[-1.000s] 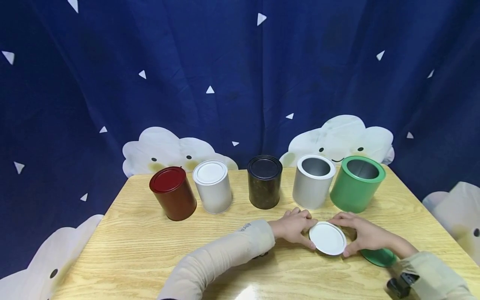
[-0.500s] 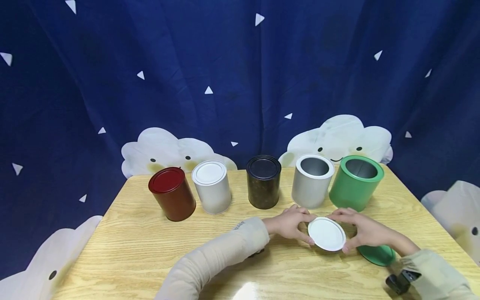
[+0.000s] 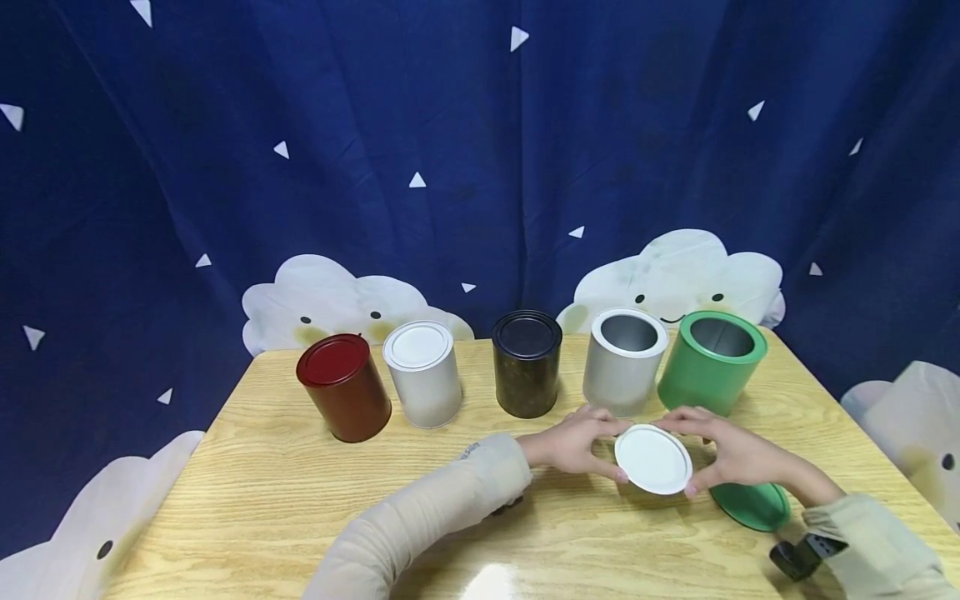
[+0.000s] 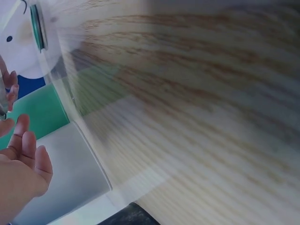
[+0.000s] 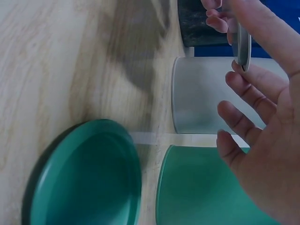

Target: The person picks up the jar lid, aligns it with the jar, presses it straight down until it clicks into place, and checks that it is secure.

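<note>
- Between the two hands, in front of the open white can (image 3: 622, 379) and the open green can (image 3: 703, 375), a round white lid (image 3: 654, 459) is held up off the table (image 3: 247, 483); its shadow falls on the wood in the right wrist view.
- Judging by this, the step in hand is a two-handed hold on the lid, with the white can's mouth bare just beyond it.
- If the lid is meant for that can, the next move calls for lifting it above the rim, squaring it over the opening and pressing evenly.
- Left hand (image 3: 576, 443): thumb and fingers are spread wide, pinching the lid's left edge, thumb on the near side, fingers on the far side.
- Right hand (image 3: 733, 454): it mirrors this on the right edge; in its wrist view the remaining fingers curl loosely, free of the lid.
- Near the right forearm, a green lid (image 3: 752, 506) lies on the table, touched by neither hand as far as shows.
</note>
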A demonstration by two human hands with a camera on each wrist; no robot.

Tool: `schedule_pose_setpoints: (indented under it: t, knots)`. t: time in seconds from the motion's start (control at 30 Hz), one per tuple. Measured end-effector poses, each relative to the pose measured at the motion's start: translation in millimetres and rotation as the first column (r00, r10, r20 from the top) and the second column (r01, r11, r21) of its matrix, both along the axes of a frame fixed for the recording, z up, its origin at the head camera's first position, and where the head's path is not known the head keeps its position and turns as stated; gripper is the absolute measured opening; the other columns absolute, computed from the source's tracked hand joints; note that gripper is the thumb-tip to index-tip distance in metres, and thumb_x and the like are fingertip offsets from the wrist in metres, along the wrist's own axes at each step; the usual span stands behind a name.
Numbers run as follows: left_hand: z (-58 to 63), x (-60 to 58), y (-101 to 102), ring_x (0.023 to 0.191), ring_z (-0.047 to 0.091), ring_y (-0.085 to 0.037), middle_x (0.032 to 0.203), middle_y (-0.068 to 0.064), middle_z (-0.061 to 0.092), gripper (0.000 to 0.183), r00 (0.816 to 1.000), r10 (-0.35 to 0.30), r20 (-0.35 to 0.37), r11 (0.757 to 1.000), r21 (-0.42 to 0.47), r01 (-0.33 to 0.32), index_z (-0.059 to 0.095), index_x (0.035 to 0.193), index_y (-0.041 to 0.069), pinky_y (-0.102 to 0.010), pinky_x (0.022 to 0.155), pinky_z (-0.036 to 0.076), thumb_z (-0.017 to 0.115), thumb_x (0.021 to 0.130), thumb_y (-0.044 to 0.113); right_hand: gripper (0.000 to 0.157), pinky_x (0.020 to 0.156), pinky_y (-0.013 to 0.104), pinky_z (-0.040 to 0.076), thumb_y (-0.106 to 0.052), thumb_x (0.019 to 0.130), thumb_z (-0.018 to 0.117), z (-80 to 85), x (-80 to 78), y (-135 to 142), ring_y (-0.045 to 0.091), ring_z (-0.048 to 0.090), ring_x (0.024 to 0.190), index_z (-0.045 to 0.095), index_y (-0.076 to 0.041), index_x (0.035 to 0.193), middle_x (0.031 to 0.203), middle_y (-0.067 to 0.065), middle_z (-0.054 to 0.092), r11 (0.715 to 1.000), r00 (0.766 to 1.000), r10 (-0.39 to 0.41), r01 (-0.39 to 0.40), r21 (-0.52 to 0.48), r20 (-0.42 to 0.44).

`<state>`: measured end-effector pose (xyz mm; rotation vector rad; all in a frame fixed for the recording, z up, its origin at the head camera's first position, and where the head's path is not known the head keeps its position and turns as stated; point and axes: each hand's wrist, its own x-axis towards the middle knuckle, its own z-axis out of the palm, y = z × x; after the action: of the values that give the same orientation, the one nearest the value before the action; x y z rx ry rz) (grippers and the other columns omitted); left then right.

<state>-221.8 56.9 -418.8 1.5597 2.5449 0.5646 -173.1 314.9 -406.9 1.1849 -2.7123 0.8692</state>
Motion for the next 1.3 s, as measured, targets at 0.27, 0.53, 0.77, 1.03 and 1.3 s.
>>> schedule_pose_setpoints:
  t: [0.27, 0.53, 0.77, 1.03, 1.3]
  knots:
    - [4.5, -2.4, -3.0, 0.105, 0.041, -0.009, 0.12, -0.001, 0.053, 0.072, 1.0, -0.011, -0.017, 0.998, 0.068, 0.012, 0.045, 0.135, 0.014, -0.016, 0.085, 0.029, 0.072, 0.075, 0.042, 0.08, 0.074, 0.032, 0.044, -0.029, 0.054, 0.086, 6.5, -4.4, -0.6, 0.006, 0.042, 0.103, 0.055, -0.008, 0.124, 0.113, -0.001, 0.052, 1.0, 0.999, 0.026, -0.027, -0.016, -0.039]
    - [13.0, -1.9, -5.7, 0.107, 0.039, -0.008, 0.12, 0.0, 0.051, 0.072, 0.999, 0.019, 0.031, 0.993, 0.115, -0.022, 0.045, 0.135, 0.013, -0.017, 0.087, 0.029, 0.073, 0.075, 0.04, 0.081, 0.073, 0.033, 0.045, -0.027, 0.053, 0.086, 13.9, -8.0, -0.7, 0.005, 0.043, 0.103, 0.054, -0.006, 0.125, 0.114, 0.001, 0.051, 0.999, 0.997, 0.036, -0.037, -0.021, -0.066]
    - [17.6, -1.8, -6.7, 0.102, 0.043, -0.008, 0.112, -0.002, 0.054, 0.067, 0.996, 0.067, 0.055, 0.962, 0.263, -0.079, 0.055, 0.126, 0.01, -0.016, 0.085, 0.032, 0.08, 0.068, 0.034, 0.081, 0.065, 0.027, 0.041, -0.024, 0.053, 0.086, 23.7, -10.0, -1.1, 0.006, 0.044, 0.099, 0.053, -0.006, 0.125, 0.115, 0.001, 0.05, 0.999, 0.999, 0.013, -0.015, -0.037, -0.048]
    - [26.5, -3.0, -8.6, 0.104, 0.043, -0.009, 0.111, -0.001, 0.052, 0.061, 0.993, 0.077, 0.09, 0.929, 0.355, -0.105, 0.059, 0.12, 0.011, -0.018, 0.087, 0.032, 0.082, 0.066, 0.027, 0.081, 0.063, 0.026, 0.039, -0.025, 0.055, 0.086, 31.9, -11.8, -1.7, 0.007, 0.046, 0.094, 0.053, -0.006, 0.126, 0.114, 0.0, 0.051, 0.998, 0.998, 0.012, -0.016, -0.057, -0.067]
    - [42.4, -4.1, -8.7, 0.105, 0.043, -0.012, 0.111, -0.002, 0.052, 0.06, 0.996, 0.069, 0.065, 0.923, 0.374, -0.088, 0.059, 0.12, 0.008, -0.018, 0.089, 0.031, 0.081, 0.067, 0.026, 0.08, 0.06, 0.025, 0.036, -0.02, 0.055, 0.085, 40.9, -16.7, 0.4, 0.006, 0.045, 0.091, 0.052, -0.005, 0.126, 0.116, 0.0, 0.05, 0.993, 0.998, 0.051, -0.053, -0.105, -0.027]
